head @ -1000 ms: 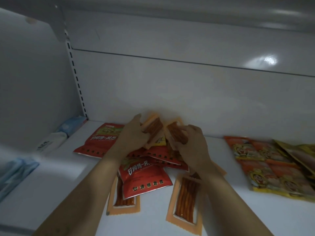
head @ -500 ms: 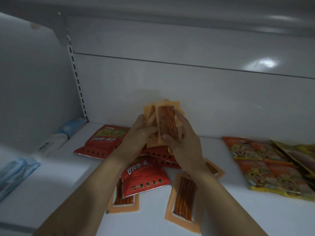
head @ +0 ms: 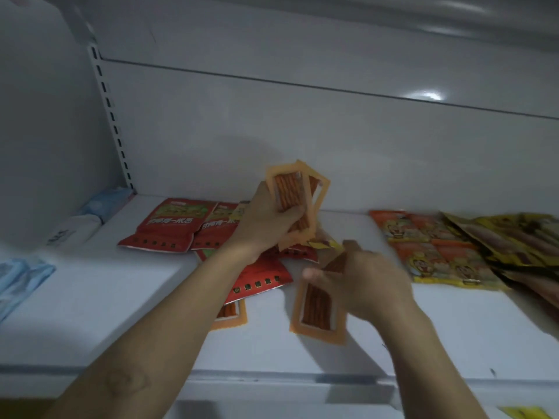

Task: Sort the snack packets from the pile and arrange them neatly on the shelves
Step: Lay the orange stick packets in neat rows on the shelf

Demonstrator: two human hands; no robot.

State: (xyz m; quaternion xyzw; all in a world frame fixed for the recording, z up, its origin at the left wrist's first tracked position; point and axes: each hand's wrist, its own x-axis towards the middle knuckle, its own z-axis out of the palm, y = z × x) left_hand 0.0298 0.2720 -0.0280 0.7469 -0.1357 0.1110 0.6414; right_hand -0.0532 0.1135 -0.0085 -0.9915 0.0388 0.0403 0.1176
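Note:
My left hand [head: 267, 220] holds a small upright stack of orange stick-snack packets [head: 295, 195] above the pile. My right hand [head: 360, 279], blurred by motion, is lower and to the right, its fingers on another orange stick packet [head: 335, 263] over the shelf. A further orange stick packet [head: 316, 313] lies flat below that hand, and one more [head: 230, 313] pokes out under my left forearm. Red snack packets [head: 169, 225] lie spread on the white shelf [head: 121, 297] behind and under my left arm.
Orange cartoon-print packets [head: 429, 249] and yellow-brown packets [head: 514, 243] cover the shelf's right side. Pale blue and white packs [head: 90, 213] sit at the left wall, another blue pack [head: 21, 276] nearer. The shelf's front edge [head: 272, 378] runs below my arms.
My right hand let go of the raised stack and dropped down-right to another orange packet on the shelf. My left hand keeps the stack up by itself.

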